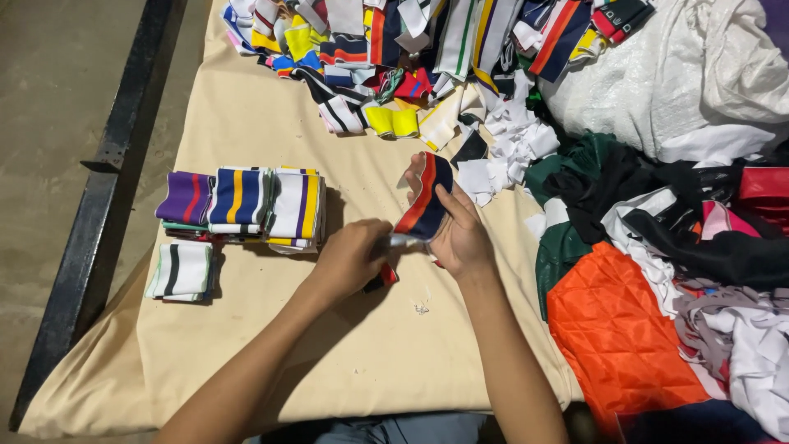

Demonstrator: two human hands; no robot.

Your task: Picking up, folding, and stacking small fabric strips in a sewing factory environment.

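My right hand (459, 234) grips a folded knitted band (427, 193), navy with red and white stripes, and holds it upright above the cream-covered table (271, 123). My left hand (352, 256) is closed around a small metal cutting tool (401, 241) whose tip touches the lower edge of that band. A red and dark scrap (383, 278) shows just under my left hand. A few white thread bits (421, 308) lie on the cloth below the hands.
Neat stacks of folded striped bands (246, 201) sit at the left, with a white, green-striped stack (181, 270) in front. A loose heap of bands (394, 49) lies at the back. Fabric scraps, an orange quilted piece (616, 329) and white sacking (699, 74) fill the right. A black metal rail (107, 173) borders the left edge.
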